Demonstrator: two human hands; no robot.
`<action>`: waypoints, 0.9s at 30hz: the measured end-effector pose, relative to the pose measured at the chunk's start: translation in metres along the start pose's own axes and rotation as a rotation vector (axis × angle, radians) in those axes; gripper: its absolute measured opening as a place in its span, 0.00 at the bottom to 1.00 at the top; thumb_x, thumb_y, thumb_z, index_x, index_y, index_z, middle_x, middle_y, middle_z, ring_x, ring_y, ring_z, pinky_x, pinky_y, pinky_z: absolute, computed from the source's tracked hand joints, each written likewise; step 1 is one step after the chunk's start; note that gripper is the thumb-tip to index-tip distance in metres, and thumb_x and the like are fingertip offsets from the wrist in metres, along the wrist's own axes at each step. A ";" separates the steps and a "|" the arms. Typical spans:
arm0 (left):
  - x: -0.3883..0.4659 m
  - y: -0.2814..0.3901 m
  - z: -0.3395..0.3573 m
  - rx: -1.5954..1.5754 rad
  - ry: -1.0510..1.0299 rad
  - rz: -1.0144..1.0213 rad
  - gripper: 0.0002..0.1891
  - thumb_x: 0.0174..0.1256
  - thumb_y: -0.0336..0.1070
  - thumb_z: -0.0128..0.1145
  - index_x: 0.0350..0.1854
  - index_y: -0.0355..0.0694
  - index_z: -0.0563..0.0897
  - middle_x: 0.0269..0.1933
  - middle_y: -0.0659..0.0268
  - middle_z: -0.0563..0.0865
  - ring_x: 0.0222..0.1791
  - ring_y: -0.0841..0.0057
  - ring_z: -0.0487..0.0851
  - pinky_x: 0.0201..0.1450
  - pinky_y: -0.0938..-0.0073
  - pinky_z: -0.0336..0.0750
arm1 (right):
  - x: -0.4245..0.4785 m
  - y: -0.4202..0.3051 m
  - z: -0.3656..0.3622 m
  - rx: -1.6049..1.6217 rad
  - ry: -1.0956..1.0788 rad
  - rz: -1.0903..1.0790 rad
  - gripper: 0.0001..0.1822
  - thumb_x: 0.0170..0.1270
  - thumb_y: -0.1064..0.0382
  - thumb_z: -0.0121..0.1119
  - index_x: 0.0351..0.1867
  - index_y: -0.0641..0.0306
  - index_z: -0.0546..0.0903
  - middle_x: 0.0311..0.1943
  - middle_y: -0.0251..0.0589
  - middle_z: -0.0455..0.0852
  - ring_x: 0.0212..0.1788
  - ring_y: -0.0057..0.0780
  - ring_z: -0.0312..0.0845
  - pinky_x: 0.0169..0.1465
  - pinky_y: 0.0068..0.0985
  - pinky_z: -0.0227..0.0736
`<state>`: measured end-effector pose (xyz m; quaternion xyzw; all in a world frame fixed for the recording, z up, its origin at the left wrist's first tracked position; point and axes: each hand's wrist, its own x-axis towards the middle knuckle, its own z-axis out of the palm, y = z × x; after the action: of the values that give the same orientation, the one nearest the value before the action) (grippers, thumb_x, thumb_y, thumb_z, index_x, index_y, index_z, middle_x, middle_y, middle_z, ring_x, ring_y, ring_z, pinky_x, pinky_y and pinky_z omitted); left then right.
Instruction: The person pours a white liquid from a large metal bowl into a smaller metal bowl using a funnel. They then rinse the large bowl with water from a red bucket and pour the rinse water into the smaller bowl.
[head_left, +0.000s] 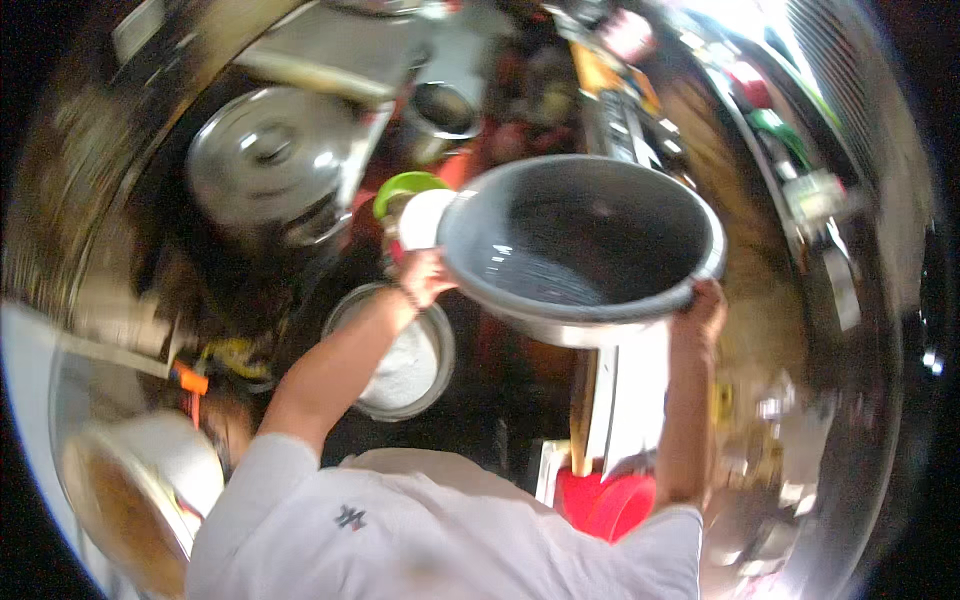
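A large, round metal basin (592, 326) with a dark interior is held up by its rim between my two hands. My left hand (426, 277) grips the near left side of the rim, and my right hand (705, 307) grips the right side. Beneath my left forearm stands a round metal bowl (444, 375) with white powdery or granular contents. Just beyond my left hand are a white round item (426, 219) and a lime-green round container (397, 184). Blur hides the finer detail of my fingers.
A large pot with a metal lid (240, 161) stands at the upper left, and a metal pot (444, 112) at the top centre. Red plastic containers (607, 502) lie near my right side. A large white tub (169, 450) is at the lower left. Cluttered shelving lines the right.
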<state>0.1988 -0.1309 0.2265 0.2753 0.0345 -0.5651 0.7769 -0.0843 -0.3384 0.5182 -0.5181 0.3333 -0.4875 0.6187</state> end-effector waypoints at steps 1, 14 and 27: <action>0.001 0.007 -0.007 -0.020 -0.017 0.045 0.15 0.64 0.38 0.52 0.46 0.33 0.78 0.41 0.52 0.85 0.42 0.63 0.84 0.49 0.58 0.79 | -0.009 0.007 -0.010 0.053 -0.058 0.042 0.09 0.52 0.57 0.57 0.29 0.58 0.78 0.34 0.38 0.81 0.41 0.33 0.74 0.48 0.32 0.68; -0.152 -0.033 0.184 0.547 -0.082 0.330 0.14 0.65 0.38 0.56 0.44 0.31 0.79 0.35 0.63 0.85 0.33 0.77 0.84 0.38 0.77 0.79 | -0.158 0.016 -0.223 0.628 0.340 0.049 0.23 0.48 0.64 0.48 0.47 0.72 0.77 0.42 0.52 0.83 0.46 0.45 0.79 0.55 0.42 0.73; -0.093 -0.191 0.288 0.669 -0.225 0.263 0.09 0.58 0.36 0.63 0.31 0.36 0.80 0.27 0.65 0.83 0.23 0.78 0.81 0.28 0.77 0.78 | -0.183 0.030 -0.408 0.772 0.367 -0.091 0.23 0.48 0.61 0.54 0.47 0.73 0.76 0.46 0.53 0.82 0.49 0.50 0.78 0.59 0.46 0.70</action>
<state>-0.0803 -0.2254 0.4301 0.4520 -0.2733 -0.4674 0.7089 -0.5066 -0.2942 0.3738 -0.1673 0.2077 -0.6875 0.6754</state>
